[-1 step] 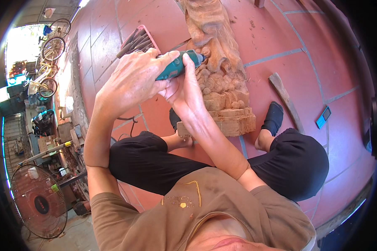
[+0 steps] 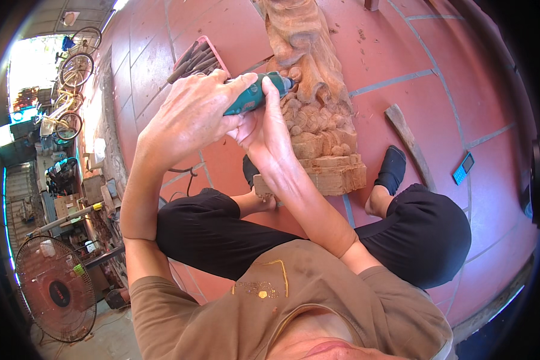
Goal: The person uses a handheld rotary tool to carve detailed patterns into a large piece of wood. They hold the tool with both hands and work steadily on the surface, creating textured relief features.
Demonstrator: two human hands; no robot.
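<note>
No visible change: both hands grip teal rotary tool (image 2: pixel 255 96); left hand (image 2: pixel 192 117) wraps its body, right hand (image 2: pixel 264 129) pinches near tip, pressed against wood carving (image 2: pixel 312 102). Grinding ongoing.

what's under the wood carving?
The wood carving stands on red floor tiles, its rough square base between the person's legs. The tile beneath the base is covered. Left hand and right hand hold a teal rotary tool against it.
</note>
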